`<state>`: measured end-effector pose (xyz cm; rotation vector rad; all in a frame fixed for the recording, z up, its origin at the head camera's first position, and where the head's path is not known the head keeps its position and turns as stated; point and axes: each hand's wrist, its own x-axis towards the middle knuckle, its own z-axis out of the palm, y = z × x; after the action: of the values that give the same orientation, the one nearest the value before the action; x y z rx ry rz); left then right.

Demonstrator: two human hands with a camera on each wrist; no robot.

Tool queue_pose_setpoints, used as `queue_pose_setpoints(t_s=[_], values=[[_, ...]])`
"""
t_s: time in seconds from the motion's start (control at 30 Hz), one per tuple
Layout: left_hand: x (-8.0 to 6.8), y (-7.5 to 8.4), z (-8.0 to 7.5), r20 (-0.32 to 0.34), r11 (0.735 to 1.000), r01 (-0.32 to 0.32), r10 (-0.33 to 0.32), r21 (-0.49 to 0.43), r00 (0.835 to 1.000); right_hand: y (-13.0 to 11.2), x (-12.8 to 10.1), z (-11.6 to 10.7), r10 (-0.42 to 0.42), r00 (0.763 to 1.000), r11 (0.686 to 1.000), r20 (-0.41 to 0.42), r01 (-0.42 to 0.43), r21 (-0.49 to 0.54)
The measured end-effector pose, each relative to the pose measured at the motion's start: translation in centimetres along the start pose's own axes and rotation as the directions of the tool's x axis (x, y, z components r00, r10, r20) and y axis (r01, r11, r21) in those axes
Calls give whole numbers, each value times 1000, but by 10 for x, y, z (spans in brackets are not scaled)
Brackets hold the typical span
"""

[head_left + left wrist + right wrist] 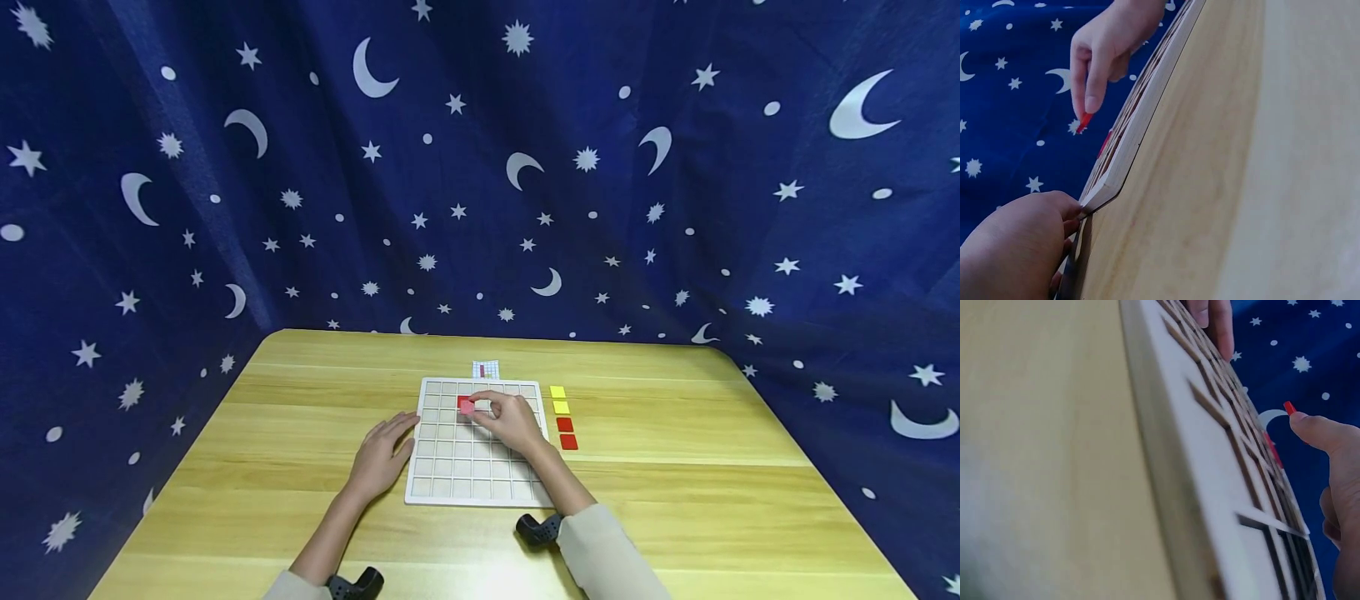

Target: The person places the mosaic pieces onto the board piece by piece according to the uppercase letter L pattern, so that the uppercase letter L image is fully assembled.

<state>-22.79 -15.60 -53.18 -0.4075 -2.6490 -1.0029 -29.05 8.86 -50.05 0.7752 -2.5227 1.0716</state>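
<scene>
My right hand [512, 421] pinches a red square tile [467, 407] between thumb and fingertips, just above the gridded white board [482, 503]. In the right wrist view the pinched tile [1289, 408] is apart from the board's surface. Another red tile [462, 400] lies in a cell in the upper part of the grid, partly hidden behind the held one. My left hand [381, 458] rests at the board's left edge with its fingers extended; in the left wrist view that hand [1019, 240] touches the board's corner [1100, 194].
Right of the board, two yellow tiles [561, 407] and two red tiles [568, 442] lie in a column on the wooden table [300, 392]. A small printed grid card [486, 368] sits behind the board. A dark blue curtain [480, 183] with moons and stars surrounds the table.
</scene>
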Motion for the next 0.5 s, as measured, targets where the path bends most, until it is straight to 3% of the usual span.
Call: queue_pose_setpoints(t_s=[0.5], values=[[1, 1, 0, 2, 1000, -2, 2, 3, 1000, 3, -3, 8, 12, 999, 999, 30, -10, -39]])
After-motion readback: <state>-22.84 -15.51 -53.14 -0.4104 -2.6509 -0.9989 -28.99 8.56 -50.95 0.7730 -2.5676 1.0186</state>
